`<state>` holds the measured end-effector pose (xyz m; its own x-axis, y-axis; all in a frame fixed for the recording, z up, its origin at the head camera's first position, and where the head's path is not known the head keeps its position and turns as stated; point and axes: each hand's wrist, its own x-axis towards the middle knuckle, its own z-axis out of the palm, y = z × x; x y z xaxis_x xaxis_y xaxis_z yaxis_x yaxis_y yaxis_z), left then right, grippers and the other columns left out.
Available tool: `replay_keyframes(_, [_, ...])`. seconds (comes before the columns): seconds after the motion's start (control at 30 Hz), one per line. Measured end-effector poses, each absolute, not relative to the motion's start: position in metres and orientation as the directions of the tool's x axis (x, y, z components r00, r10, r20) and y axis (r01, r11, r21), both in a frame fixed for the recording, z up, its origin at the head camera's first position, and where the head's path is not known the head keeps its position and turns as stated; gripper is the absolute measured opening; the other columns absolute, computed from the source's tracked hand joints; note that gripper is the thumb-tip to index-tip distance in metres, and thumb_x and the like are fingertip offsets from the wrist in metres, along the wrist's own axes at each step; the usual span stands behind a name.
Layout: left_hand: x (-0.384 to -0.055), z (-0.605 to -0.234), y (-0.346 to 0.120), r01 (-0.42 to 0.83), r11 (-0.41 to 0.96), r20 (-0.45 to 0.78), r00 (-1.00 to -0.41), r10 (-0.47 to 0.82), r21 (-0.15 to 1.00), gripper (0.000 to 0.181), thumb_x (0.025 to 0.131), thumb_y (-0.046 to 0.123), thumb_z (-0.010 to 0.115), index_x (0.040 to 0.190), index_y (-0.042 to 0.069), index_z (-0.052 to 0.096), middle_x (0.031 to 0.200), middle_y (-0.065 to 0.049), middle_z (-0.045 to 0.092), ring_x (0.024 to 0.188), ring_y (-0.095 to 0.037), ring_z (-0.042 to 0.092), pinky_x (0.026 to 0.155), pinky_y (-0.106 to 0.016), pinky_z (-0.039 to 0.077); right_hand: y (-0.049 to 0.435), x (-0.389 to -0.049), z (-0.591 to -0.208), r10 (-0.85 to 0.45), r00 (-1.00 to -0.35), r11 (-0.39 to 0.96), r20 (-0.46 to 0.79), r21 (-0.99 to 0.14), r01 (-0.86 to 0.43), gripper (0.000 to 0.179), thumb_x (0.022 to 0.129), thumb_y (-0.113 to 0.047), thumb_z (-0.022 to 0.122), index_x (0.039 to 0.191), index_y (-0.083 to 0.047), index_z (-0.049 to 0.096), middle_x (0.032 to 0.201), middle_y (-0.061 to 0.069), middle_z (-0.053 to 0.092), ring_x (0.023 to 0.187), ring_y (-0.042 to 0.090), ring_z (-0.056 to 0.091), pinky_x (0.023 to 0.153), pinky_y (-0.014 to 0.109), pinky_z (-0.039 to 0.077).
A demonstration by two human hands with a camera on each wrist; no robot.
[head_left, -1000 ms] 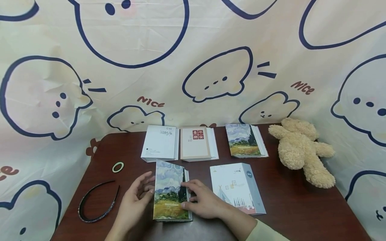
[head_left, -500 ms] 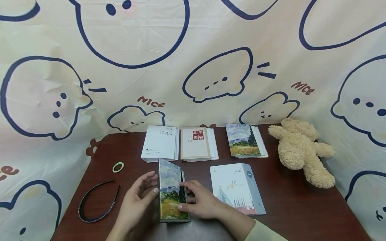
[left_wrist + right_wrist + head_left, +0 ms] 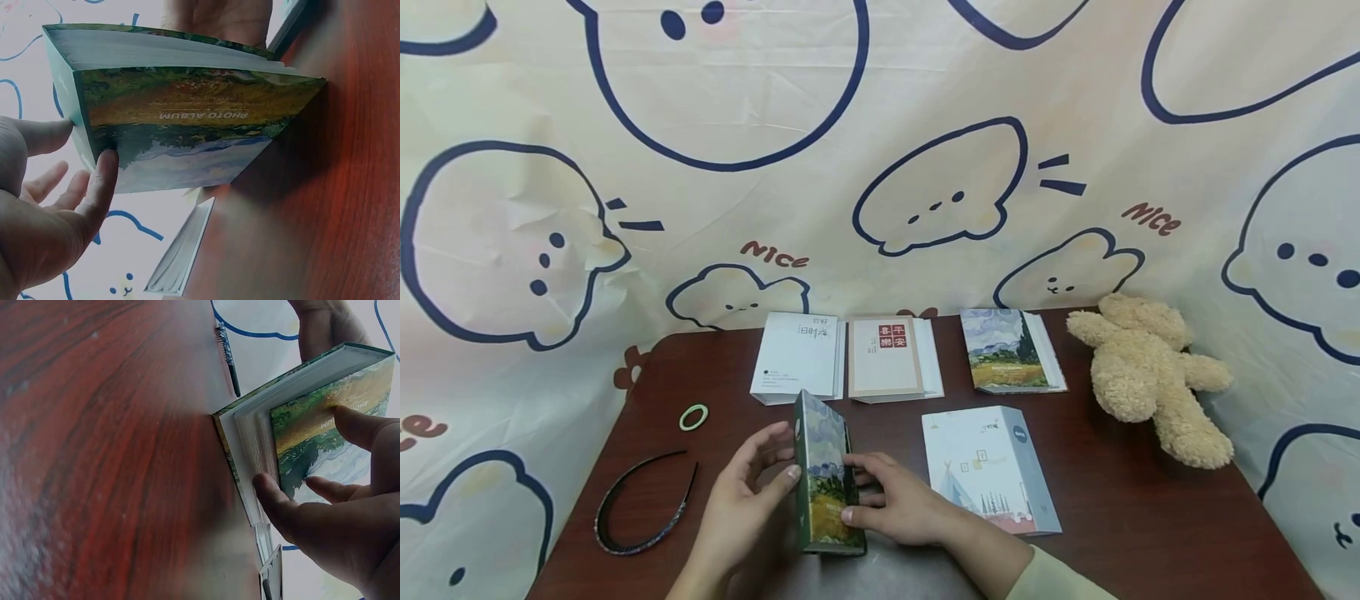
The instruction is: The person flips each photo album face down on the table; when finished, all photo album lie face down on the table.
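Observation:
A thick photo album [image 3: 824,479] with a painted landscape cover stands tilted between both hands, its green spine [image 3: 804,492] facing left in the head view. My right hand [image 3: 910,504] pinches its open side: the thumb lies on the painted cover [image 3: 369,381], a fingertip at the page edges [image 3: 256,440]. Beside the spine is my left hand [image 3: 741,492], fingers loosely spread. In the left wrist view its thumb touches the spine and a fingertip reaches the lettered cover [image 3: 187,119]. The album's far lower corner is hidden by the right hand.
Three albums stand along the back: white [image 3: 797,354], beige with red squares [image 3: 883,354], landscape [image 3: 1006,350]. A pale blue album [image 3: 985,471] lies right of the hands. A teddy bear [image 3: 1142,375] sits far right; a green ring [image 3: 693,417] and a headband [image 3: 640,550] lie left.
The landscape album has turned on its base, so its painted cover looks narrower and the green spine now shows. The right hand has shifted slightly left with it; the left hand has moved slightly right.

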<state>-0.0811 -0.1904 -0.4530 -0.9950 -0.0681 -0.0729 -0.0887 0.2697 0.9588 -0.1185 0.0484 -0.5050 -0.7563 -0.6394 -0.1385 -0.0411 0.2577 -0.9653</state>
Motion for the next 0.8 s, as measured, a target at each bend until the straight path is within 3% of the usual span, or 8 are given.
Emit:
replay_keyframes(0.33, [-0.081, -0.457, -0.185, -0.059, 0.216, -0.046, -0.997, -0.064, 0.975, 0.061, 0.094, -0.001, 0.073, 0.148, 0.018, 0.05, 0.145, -0.008, 0.053, 0.124, -0.028, 0.059, 0.095, -0.026, 0.053, 0.052, -0.118, -0.501, -0.64, -0.76, 0.302, -0.116, -0.947, -0.109, 0.063, 0.099, -0.04, 0.07, 0.154, -0.022, 0.046, 0.152, 0.003, 0.046, 0.13, 0.028, 0.058, 0.107, 0.037, 0.05])
replay_keyframes(0.57, [-0.082, -0.461, -0.177, -0.043, 0.194, -0.033, -0.998, -0.052, 0.98, 0.062, 0.093, -0.001, 0.074, 0.147, 0.019, 0.05, 0.144, -0.008, 0.054, 0.12, -0.027, 0.061, 0.094, -0.028, 0.053, 0.056, -0.117, -0.495, -0.636, -0.768, 0.208, -0.079, -0.975, -0.073, 0.058, 0.1, -0.031, 0.069, 0.153, -0.023, 0.048, 0.144, 0.003, 0.05, 0.129, 0.022, 0.056, 0.102, 0.03, 0.052])
replay_keyframes(0.8, [-0.084, -0.464, -0.168, -0.04, 0.156, -0.035, -0.999, -0.036, 0.987, 0.061, 0.094, -0.003, 0.071, 0.148, 0.015, 0.051, 0.145, -0.008, 0.056, 0.119, -0.027, 0.062, 0.094, -0.028, 0.054, 0.061, -0.115, -0.483, -0.624, -0.78, 0.124, -0.049, -0.992, -0.037, 0.055, 0.103, -0.026, 0.066, 0.154, -0.016, 0.047, 0.146, 0.009, 0.05, 0.132, 0.027, 0.055, 0.101, 0.026, 0.051])
